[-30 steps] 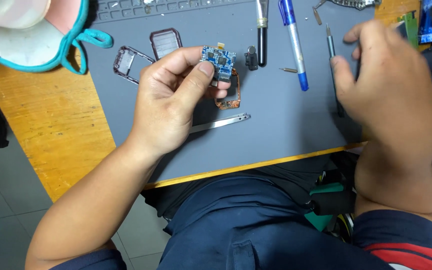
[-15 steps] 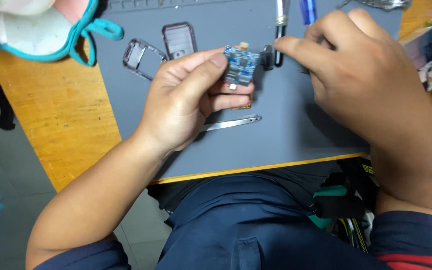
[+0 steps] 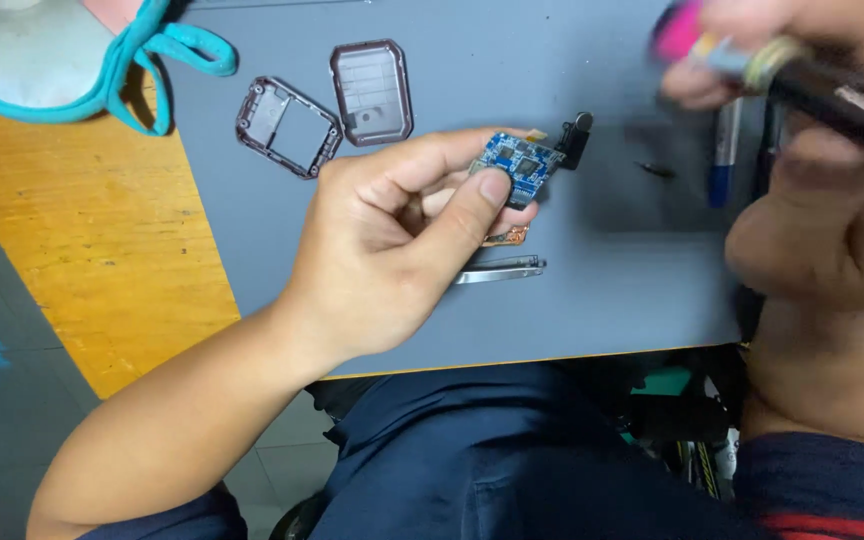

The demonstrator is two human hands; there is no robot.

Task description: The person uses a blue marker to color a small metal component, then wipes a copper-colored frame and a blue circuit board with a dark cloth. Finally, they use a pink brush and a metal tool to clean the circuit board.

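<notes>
My left hand (image 3: 392, 235) pinches a small blue circuit board (image 3: 517, 162) between thumb and fingers, holding it just above the grey work mat (image 3: 602, 290). An orange flex strip (image 3: 508, 237) hangs below the board. My right hand (image 3: 812, 190) is raised at the upper right, blurred, gripping a black tool with a pink end (image 3: 752, 60) that slants across the corner of the view. The tool's tip is out of frame.
Two small dark case frames (image 3: 287, 125) (image 3: 372, 90) lie on the mat's upper left. Metal tweezers (image 3: 500, 270) lie under my left hand. A blue pen (image 3: 724, 165) and a tiny screw (image 3: 657, 170) lie at right. A white and teal cloth (image 3: 72, 50) covers the wooden table (image 3: 82, 240) corner.
My right hand left the tools on the mat and rose toward the camera with the black, pink-ended tool. My left hand kept hold of the blue board.
</notes>
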